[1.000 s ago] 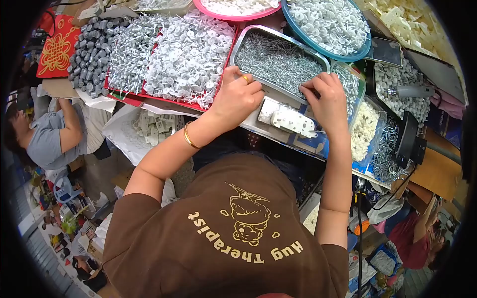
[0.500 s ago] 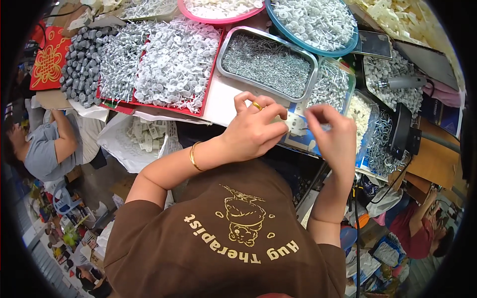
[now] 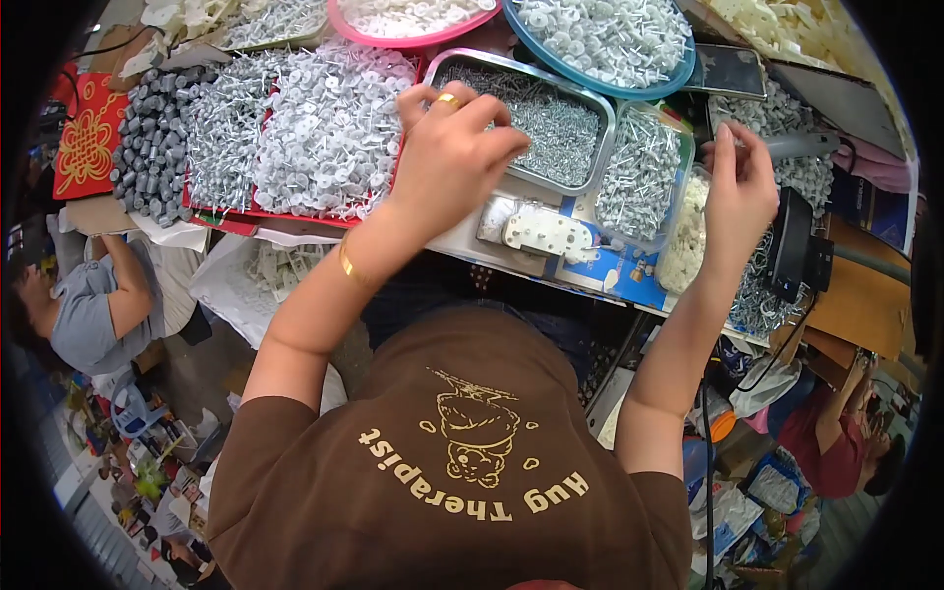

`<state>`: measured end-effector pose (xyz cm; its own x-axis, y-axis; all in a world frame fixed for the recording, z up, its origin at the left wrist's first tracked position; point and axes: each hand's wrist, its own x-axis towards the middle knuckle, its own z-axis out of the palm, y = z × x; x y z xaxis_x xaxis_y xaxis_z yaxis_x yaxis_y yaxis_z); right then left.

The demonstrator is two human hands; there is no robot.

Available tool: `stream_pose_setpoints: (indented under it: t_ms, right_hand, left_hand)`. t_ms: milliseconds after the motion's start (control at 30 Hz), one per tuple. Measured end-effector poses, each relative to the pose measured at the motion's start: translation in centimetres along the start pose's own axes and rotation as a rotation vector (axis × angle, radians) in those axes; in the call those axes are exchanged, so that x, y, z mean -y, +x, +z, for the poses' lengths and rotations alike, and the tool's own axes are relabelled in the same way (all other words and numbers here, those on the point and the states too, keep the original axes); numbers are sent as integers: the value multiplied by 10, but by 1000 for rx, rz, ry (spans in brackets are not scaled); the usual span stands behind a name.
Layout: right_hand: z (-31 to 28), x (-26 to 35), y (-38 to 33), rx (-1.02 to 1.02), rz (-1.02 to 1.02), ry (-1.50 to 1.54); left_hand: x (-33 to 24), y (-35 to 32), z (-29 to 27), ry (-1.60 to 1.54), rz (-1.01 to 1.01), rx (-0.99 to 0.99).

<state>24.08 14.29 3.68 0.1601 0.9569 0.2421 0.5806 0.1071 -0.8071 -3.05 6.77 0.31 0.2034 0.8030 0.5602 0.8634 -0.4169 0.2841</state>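
Note:
My left hand, with a gold ring, is raised over the left end of a metal tray of small screws. Its fingers are curled, thumb and forefinger close together; anything between them is too small to make out. To the right, my right hand has its fingers closed around the front of a grey electric screwdriver, whose dark tip shows beside them. Between my hands a white plastic piece with rounded ends and small holes lies at the table's near edge, touching neither hand.
Red trays hold white disc-headed pieces and grey plugs. Behind are a pink basin and a blue basin. Clear tubs of nails and cream pieces stand right. A white bag hangs left. Co-workers sit either side.
My left hand has moved up and left to the screw tray. My right hand has left the white piece, moving up and right onto the screwdriver. The white piece is now uncovered.

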Motion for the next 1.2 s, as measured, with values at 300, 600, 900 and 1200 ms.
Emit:
stream_pose_setpoints:
  t_ms: [300,600,900,1200]
  right_hand:
    - [-41,-156,131,-272,3,-664]
    - [-15,-99,83,-433,-208,185]
    - [-40,14,8,81,-26,974]
    - [-1,47,-63,299,25,1192]
  left_hand:
    - [19,-4,31,-74,-38,166]
    - [26,-8,34,-105,-113,98]
    - [29,0,29,-77,-93,32]
    - [-42,-13,7,-477,30,158]
